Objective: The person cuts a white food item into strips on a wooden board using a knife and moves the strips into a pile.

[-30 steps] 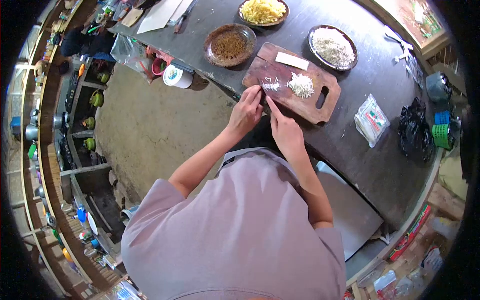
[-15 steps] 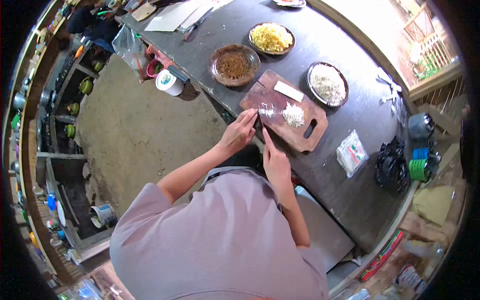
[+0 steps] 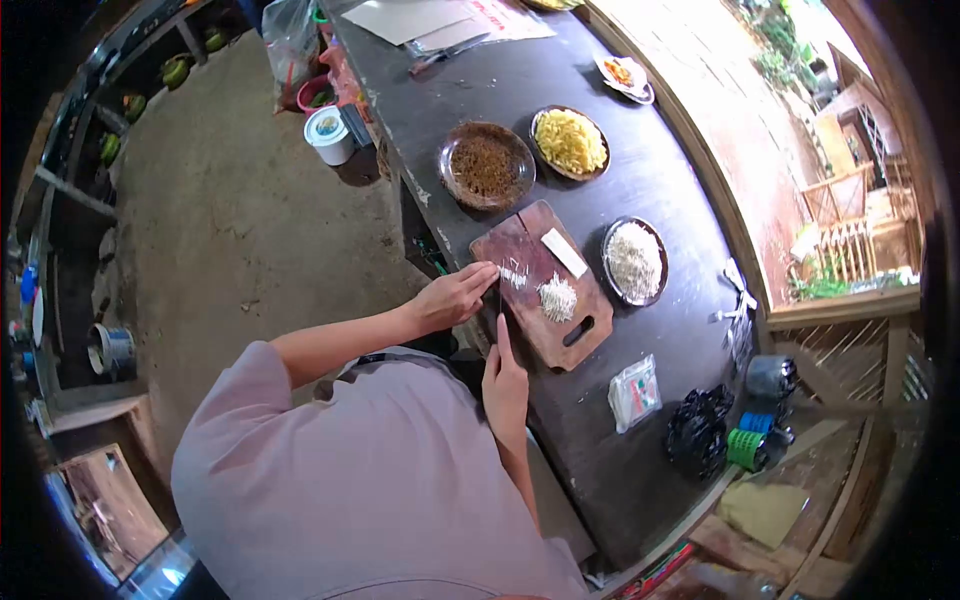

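Note:
A wooden cutting board (image 3: 545,335) with a handle slot lies at the table's near edge. On it are a pile of thin white strips (image 3: 557,299), a white rectangular block (image 3: 565,253) and some loose white shreds (image 3: 514,276). My left hand (image 3: 458,298) is closed at the board's left edge, fingertips together beside the shreds; what they press on is hidden. My right hand (image 3: 506,385) grips a knife (image 3: 501,299), index finger stretched along it. The thin blade stands close to my left fingertips; its handle is covered by my hand.
Beyond the board are a brown plate with dark crumbs (image 3: 486,190), a bowl of yellow pieces (image 3: 570,143) and a bowl of white shreds (image 3: 634,262). A plastic packet (image 3: 634,392) and black bag (image 3: 700,430) lie right. A white bucket (image 3: 330,136) stands left.
The camera view has turned, so the board and table appear rotated and more of the outdoors shows at right. Both hands stay at the board's edge, the knife still in my right hand.

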A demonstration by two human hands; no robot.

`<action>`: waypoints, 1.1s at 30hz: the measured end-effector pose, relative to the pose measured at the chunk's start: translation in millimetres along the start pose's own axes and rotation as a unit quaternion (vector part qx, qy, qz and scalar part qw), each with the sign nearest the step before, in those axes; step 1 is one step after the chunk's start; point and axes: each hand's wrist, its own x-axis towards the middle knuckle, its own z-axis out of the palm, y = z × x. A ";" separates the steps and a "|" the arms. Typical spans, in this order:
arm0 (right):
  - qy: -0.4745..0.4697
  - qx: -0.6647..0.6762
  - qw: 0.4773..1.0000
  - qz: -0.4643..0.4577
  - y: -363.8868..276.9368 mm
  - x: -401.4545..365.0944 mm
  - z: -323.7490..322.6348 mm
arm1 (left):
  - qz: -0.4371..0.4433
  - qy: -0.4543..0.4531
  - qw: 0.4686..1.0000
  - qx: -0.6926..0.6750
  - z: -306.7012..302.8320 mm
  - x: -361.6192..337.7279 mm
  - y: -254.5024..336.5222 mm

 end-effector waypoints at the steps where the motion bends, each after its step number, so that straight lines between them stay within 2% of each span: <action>1: -0.016 0.013 0.999 0.025 -6.5 -6.6 -6.6 | 0.003 0.000 1.000 0.011 -0.2 -0.3 0.7; 2: -0.030 0.027 0.998 0.053 -10.0 -9.2 -9.9 | -0.001 0.004 1.000 0.011 0.1 -0.8 0.7; 7: -0.015 0.008 1.000 0.006 -4.3 35.1 5.9 | -0.005 -0.011 1.000 -0.007 0.7 -2.4 -1.4; 10: -0.039 0.012 0.998 0.038 -11.0 31.0 -0.5 | 0.008 0.005 1.000 0.001 3.5 -2.3 -3.8; 16: -0.026 0.035 0.999 0.033 -12.4 -4.1 -10.7 | 0.005 0.012 1.000 -0.011 -0.1 -1.3 -1.5; 22: -0.020 0.028 0.999 0.024 -12.7 40.1 1.1 | -0.017 -0.020 0.999 -0.031 3.8 -4.8 -4.0; 26: -0.014 0.032 0.999 0.006 -1.2 11.7 0.1 | -0.009 0.008 1.000 -0.014 0.5 -1.6 -3.7; 28: -0.028 0.045 0.998 0.044 -7.0 -5.0 -8.1 | 0.004 0.007 0.999 -0.045 -1.0 -1.8 -5.6; 29: -0.016 0.055 0.998 0.034 -5.9 -7.3 -7.0 | 0.003 0.006 0.999 -0.046 -1.9 -2.9 -4.7; 33: -0.011 0.059 0.998 0.030 -7.3 19.2 -1.3 | -0.011 -0.006 0.999 -0.039 -0.5 -3.1 -3.3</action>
